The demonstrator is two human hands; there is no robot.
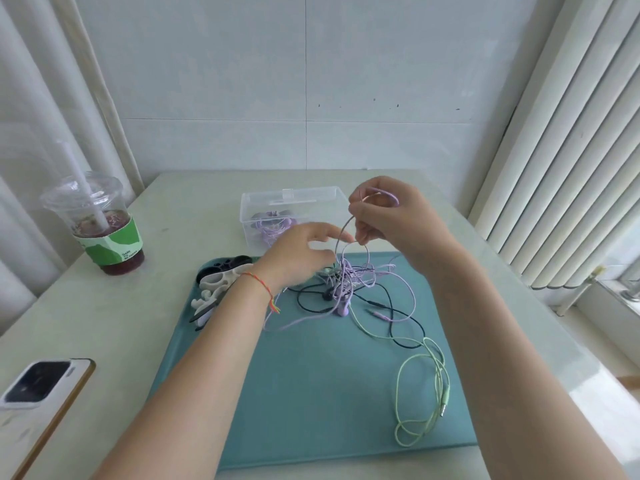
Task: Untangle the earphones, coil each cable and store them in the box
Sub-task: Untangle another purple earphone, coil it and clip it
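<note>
Tangle of thin lilac, black and pale green earphone cables (349, 278) heaped at far centre of teal rectangular mat (311, 393). Lilac strands drawn up out of knot; lilac loop (346, 233) lifted above mat.

Right hand (388, 216) raised over tangle, fingers curled, pinching lilac loop, with a further turn of lilac cable wound over fingertips. Left hand (304, 254) just left of knot, low over mat, index finger extended toward loop; somewhat blurred, cannot tell whether any strand is held.

Pale green cable (420, 386) trailing loose toward near right of mat, plug end free, far end running into knot. Black cable (391, 306) looping flat around knot, black earbud visible beside it.

Clear plastic lidded box (294, 216) beyond mat, just behind left hand; one lilac coil (273, 225) already inside. Judgement: one set stored; at least three cables left to separate, coil and box. Early-to-middle stage.

Black and white plastic cable winders (221, 278) at far left corner of mat. Clear plastic cup of dark red drink with straw (100, 226) far left on pale table (121, 323). Phone in white case (41, 393) near left.
</note>
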